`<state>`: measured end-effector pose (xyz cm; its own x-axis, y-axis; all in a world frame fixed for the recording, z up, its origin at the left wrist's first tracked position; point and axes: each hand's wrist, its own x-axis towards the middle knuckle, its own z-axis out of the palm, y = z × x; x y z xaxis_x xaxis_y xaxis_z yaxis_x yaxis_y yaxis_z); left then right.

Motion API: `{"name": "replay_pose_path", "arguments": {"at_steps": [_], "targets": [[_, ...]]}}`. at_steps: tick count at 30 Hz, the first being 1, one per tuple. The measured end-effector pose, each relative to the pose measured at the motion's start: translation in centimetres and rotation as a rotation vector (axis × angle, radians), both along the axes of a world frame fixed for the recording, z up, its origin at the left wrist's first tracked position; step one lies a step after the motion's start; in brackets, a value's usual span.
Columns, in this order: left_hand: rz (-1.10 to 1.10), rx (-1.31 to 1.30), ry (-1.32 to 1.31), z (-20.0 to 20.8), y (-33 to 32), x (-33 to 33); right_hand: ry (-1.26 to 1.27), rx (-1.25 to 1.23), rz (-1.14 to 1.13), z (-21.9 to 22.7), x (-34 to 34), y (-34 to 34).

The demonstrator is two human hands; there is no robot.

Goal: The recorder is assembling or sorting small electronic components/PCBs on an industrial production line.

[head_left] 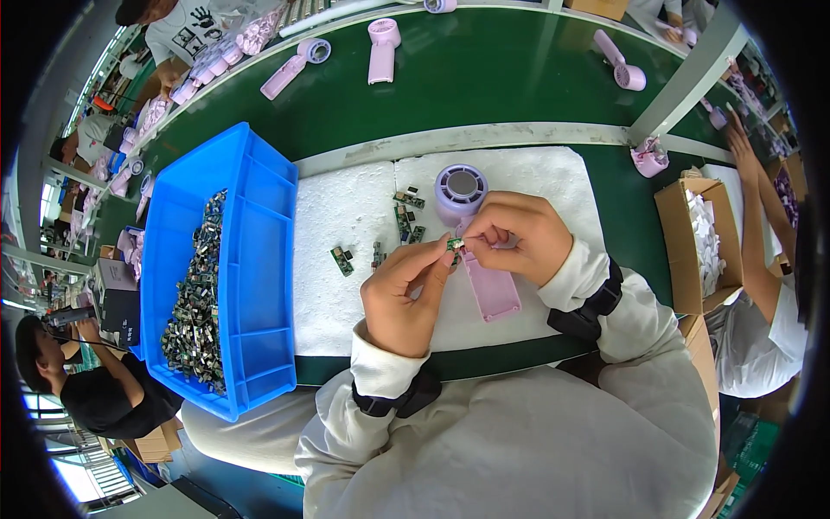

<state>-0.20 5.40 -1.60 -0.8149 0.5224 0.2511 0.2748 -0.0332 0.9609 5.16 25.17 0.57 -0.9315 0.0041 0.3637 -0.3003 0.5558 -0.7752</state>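
Between the thumb and forefinger of my left hand (402, 296) is a small green circuit board (455, 245). My right hand (526, 238) is closed in a pinch right beside the board; what its fingertips hold is too small to make out. Under both hands lies a lilac handheld fan (461, 190), its round head away from me and its open pink handle shell (491, 290) toward me. My hands hide the part between. Loose circuit boards (342, 260) lie on the white foam mat (346, 208) to the left of the fan.
A blue bin (259, 285) full of circuit boards stands at the left. Beyond a metal rail (553, 137), pink fans (383, 52) lie on the green conveyor belt (484, 78). A cardboard box (683, 251) of white pieces is at the right. Other people work on both sides.
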Motion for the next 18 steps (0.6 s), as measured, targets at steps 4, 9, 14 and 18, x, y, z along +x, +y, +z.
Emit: {"name": "replay_pose_path", "arguments": {"at_steps": [4,9,14,18], "targets": [[-0.050,0.124,-0.088,-0.1,0.4,-0.2,0.014,-0.030,-0.009,-0.1,-0.1,0.0],[0.099,-0.097,0.186,1.3,1.1,0.5,-0.055,-0.148,-0.089,0.3,0.3,-0.6],[0.268,-0.281,0.584,1.9,2.2,1.4,-0.086,-0.284,-0.190,0.4,0.4,-1.4],[0.294,-0.323,0.545,1.9,3.0,2.0,-0.079,-0.278,-0.211,0.5,0.5,-1.4]]}}
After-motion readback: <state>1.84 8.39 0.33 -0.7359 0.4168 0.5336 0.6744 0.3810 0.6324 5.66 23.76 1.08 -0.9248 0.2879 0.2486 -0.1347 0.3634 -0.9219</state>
